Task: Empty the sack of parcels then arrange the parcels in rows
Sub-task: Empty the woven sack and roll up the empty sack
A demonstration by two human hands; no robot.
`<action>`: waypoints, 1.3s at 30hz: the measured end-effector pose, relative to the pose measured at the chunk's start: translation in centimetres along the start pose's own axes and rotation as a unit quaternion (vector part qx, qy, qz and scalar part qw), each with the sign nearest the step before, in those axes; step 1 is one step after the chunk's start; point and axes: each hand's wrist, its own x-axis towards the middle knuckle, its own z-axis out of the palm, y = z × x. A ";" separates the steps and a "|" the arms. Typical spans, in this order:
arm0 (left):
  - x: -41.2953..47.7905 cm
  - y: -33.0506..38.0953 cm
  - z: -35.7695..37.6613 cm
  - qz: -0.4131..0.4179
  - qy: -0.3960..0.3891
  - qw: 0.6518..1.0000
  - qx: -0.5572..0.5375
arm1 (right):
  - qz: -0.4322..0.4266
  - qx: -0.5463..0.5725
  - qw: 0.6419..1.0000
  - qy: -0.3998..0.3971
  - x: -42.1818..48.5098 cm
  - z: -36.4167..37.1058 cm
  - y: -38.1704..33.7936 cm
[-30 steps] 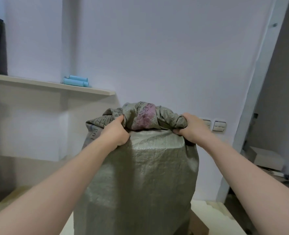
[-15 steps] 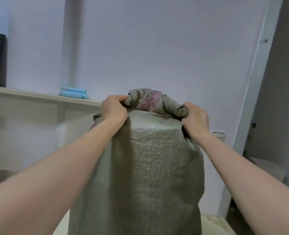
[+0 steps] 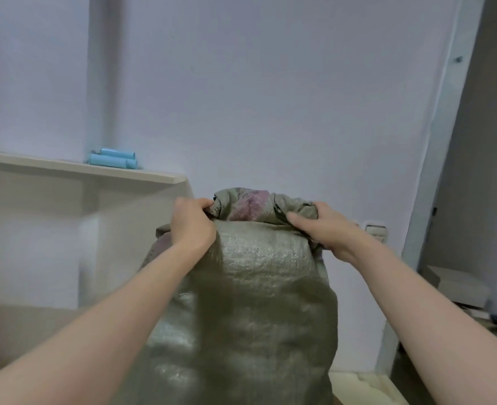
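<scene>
Sack (image 3: 241, 302) held up, left hand (image 3: 193, 226) and right hand (image 3: 326, 229) clenched on its bunched end; no parcels visible, emptying barely begun.

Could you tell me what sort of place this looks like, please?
Probably a plain indoor room used for sorting or storage. A bare wall with a shelf, a doorway on the right, and a woven sack held by both hands suggest it.

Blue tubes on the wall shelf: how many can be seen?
2. Both lie on their sides on the shelf, one blue tube in front, the other just behind it. More could be hidden behind.
</scene>
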 end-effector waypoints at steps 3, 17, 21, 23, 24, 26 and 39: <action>-1.4 -0.9 0.3 -0.042 -0.072 0.996 -0.029 | 0.090 0.257 0.961 -0.054 0.1 -0.8 0.3; -5.4 -0.1 -0.4 -0.061 -0.103 0.992 0.029 | 0.077 0.077 0.986 -0.130 -3.6 -0.7 2.3; -4.7 0.0 -1.5 -0.022 -0.013 1.000 0.015 | -0.002 -0.071 0.993 0.097 -4.0 1.3 1.8; -3.7 1.4 -3.0 0.009 0.050 0.999 -0.012 | -0.041 -0.092 0.984 0.146 -4.1 1.2 0.2; -3.2 2.3 -3.7 0.033 0.083 0.996 -0.031 | -0.064 -0.090 0.979 0.172 -4.0 0.9 -0.7; -2.2 3.8 -5.0 0.076 0.129 0.985 -0.084 | -0.109 -0.057 0.968 0.221 -3.8 -0.1 -2.8; -2.8 0.7 -3.4 0.028 -0.140 0.987 0.069 | -0.036 -0.097 0.986 0.132 -1.3 1.9 -0.8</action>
